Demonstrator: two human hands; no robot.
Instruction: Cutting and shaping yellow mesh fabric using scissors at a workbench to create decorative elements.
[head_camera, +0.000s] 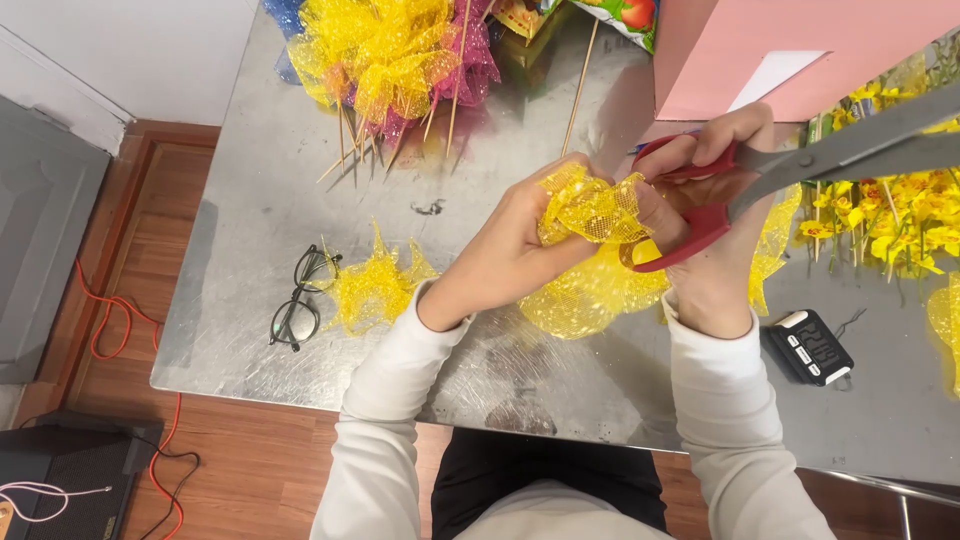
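Your left hand (515, 250): closed around a bunched piece of yellow mesh (590, 215), held above the near edge of the metal table (250, 200).
Your right hand (700, 215): fingers through the handles of red-handled scissors (790, 165), grey blades pointing up and right; the same hand also touches the mesh.
More yellow mesh hangs below both hands, spreading toward the table.
Loose yellow mesh scrap (378, 285): lying on the table, left of your left wrist.
Black-framed glasses (303, 297): just beside that scrap, on its left.
Pile of yellow and pink mesh pieces on wooden sticks (390, 60): far side of the table.
Pink box (790, 50): far right.
Yellow artificial flowers (900, 210): right of the scissors.
Small black digital timer (808, 347): near your right forearm.
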